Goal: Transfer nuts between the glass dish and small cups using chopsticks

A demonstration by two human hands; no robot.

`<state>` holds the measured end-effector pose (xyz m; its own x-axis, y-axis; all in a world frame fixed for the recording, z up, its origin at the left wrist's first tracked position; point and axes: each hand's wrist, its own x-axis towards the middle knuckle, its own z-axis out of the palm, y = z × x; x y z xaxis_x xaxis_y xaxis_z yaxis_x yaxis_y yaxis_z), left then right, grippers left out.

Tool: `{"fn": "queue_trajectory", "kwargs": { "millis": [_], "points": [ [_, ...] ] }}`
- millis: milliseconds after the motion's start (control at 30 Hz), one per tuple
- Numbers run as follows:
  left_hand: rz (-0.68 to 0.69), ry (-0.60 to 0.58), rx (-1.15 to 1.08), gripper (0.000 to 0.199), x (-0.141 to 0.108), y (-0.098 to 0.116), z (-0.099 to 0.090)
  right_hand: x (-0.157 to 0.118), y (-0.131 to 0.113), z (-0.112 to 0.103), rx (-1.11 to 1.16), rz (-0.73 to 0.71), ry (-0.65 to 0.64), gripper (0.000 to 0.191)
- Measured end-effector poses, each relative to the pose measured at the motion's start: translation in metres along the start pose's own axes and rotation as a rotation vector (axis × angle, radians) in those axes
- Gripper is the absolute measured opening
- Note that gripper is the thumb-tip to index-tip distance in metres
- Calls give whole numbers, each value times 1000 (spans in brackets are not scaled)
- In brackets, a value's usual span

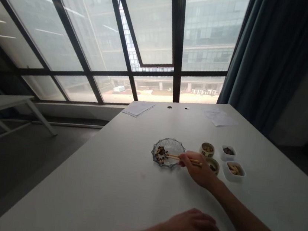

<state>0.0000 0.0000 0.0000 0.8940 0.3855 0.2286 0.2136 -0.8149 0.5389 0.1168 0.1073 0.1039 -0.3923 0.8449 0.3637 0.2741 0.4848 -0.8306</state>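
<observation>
My right hand (196, 169) is closed around a pair of wooden chopsticks (173, 156), which point left over a clear glass dish (177, 145) with a scalloped rim. Their tips reach a small heap of dark and pale bean-like pieces (161, 153) at the dish's left side. Whether a piece is pinched between the tips is too small to tell. Nearer to me, my left hand (193, 229) rests palm down on the white table (121, 197), its fingers loosely laid out with nothing visible in them.
Right of the dish stand a round patterned bowl (203, 152) and another round bowl (216, 164), partly behind my hand. Beside them are a white tub with dark pieces (228, 151) and one with pale pieces (235, 169). Paper sheets (138, 108) lie at the far edge.
</observation>
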Motion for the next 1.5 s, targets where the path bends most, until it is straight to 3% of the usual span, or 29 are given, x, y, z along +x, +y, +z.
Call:
{"fn": "queue_trajectory", "kwargs": {
  "millis": [133, 333, 633, 1133, 1300, 1500],
  "points": [
    [60, 19, -12, 27, -2, -10, 3, 5, 4, 6, -37, -28, -90, 45],
    [48, -45, -122, 27, -2, -24, 10, 10, 13, 12, -23, -36, -113, 46],
    [88, -33, -135, 23, -3, -26, 11, 7, 27, 20, -42, -106, 18, 47],
    [43, -8, -175, 22, -1, -16, 2, 9, 25, 14, -31, 16, 248, 54],
    [30, -4, -190, 22, 0, -14, -2, 10, 5, -12, -111, -33, 305, 54],
    [24, -15, -172, 20, 1, -10, -7, 2, -33, -89, -255, 86, 605, 53]
  ]
}}
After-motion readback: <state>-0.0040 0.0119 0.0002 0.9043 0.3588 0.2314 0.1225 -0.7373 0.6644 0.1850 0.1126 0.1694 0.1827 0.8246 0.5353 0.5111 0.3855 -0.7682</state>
